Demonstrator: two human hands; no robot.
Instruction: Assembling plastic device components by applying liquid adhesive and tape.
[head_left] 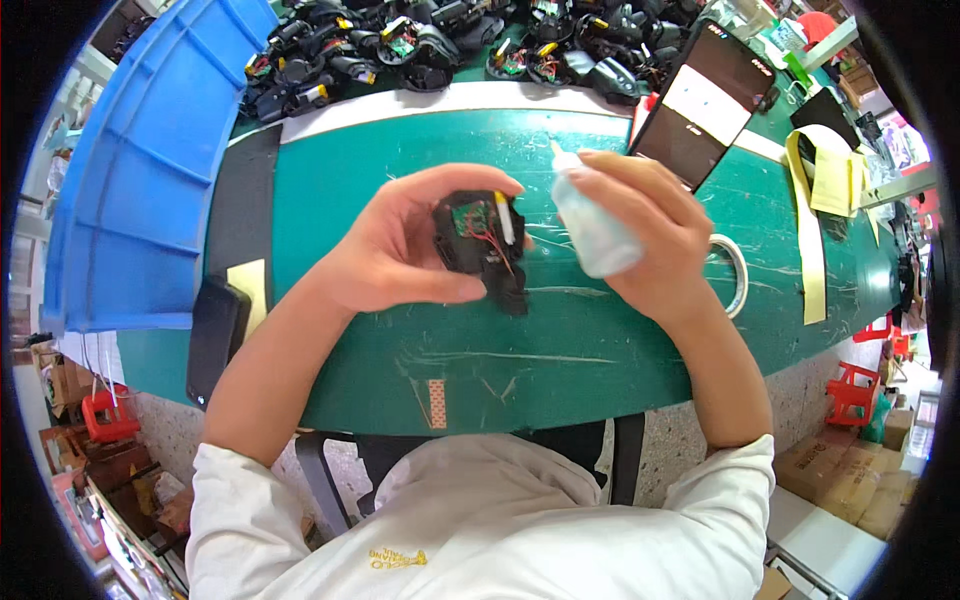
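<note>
My left hand grips a small black plastic housing above the green table. Inside the housing I see a green circuit board, red wires and a white stick-like part. My right hand holds a pale translucent squeeze bottle, its thin nozzle pointing up and to the left, just right of the housing. Bottle and housing sit close together without touching.
A pile of similar black housings lies along the far edge. A blue plastic bin stands at the left. A phone leans at the back right, beside a tape roll and yellow strips. A black device lies near left.
</note>
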